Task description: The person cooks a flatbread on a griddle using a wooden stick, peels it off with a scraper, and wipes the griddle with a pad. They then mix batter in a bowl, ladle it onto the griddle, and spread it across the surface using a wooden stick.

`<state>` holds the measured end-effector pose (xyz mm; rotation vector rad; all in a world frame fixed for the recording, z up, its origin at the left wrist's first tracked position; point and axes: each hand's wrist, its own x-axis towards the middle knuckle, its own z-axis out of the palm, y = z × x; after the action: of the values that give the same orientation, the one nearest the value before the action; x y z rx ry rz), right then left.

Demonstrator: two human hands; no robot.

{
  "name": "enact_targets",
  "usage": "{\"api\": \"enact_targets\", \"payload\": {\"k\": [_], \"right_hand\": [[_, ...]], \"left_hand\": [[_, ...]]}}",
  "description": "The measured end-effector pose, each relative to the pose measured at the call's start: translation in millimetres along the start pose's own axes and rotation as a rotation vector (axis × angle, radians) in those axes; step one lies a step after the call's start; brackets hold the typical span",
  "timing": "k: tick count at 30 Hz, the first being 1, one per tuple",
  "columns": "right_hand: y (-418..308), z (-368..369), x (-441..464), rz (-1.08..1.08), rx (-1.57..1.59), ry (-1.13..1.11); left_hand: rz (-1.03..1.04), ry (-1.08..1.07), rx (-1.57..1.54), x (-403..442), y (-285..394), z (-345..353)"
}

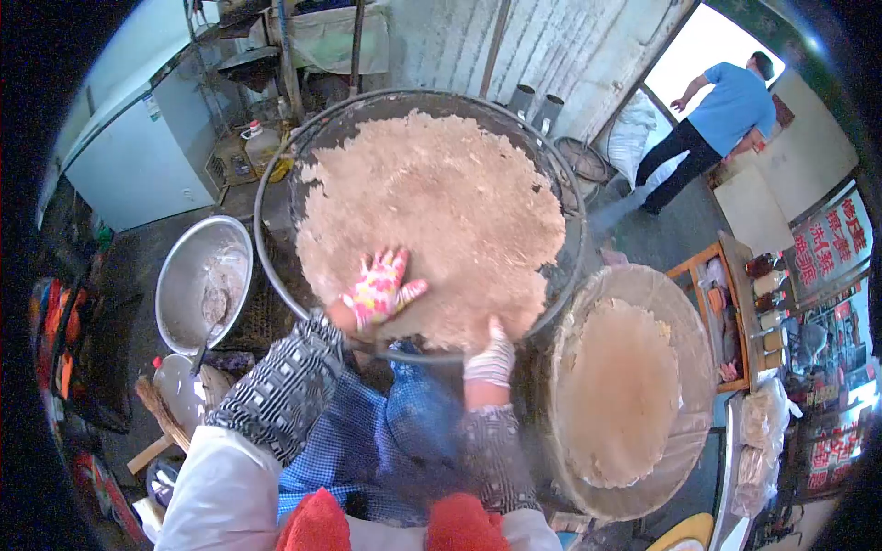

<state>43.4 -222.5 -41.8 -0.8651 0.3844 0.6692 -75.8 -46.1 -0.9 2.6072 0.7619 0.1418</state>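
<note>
A large, thin brown pancake (441,211) with ragged edges covers most of a round dark griddle (322,119). My left hand (381,289), in a pink, white and yellow patterned glove, lies on the pancake's near left part with its fingers spread. At the near edge, my right hand (490,356) in a whitish glove has hold of the pancake's rim; one digit shows on top and the other fingers are hidden. To the right, another brown pancake (620,395) rests on a round, cloth-covered tray (698,367).
A metal bowl (175,285) with pale batter and a ladle handle stands at left. A brush (161,409) lies below it. A person in a blue shirt (735,106) stands by the doorway. Right of the tray are a wooden cabinet (730,257) and bagged stacks (758,441).
</note>
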Motion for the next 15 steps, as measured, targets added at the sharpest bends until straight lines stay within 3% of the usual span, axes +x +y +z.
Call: {"api": "enact_targets", "payload": {"k": [3,4,6,10,15], "right_hand": [[-37,-46,28,-0.099,0.009,-0.207],[-56,-62,36,-0.085,0.008,-0.287],[-108,-60,5,-0.287,-0.193,-0.248],[-223,-95,-4,-0.310,-0.474,0.003],[-395,-115,-27,-0.667,-1.020,0.108]], "left_hand": [[0.275,0.306,-0.109,-63,13,-16],[0.279,0.305,-0.196,-86,19,-27],[0.363,0.380,-0.219,-129,11,-25],[0.153,0.266,-0.106,-198,-26,16],[0.036,0.249,0.006,-224,-40,30]]}}
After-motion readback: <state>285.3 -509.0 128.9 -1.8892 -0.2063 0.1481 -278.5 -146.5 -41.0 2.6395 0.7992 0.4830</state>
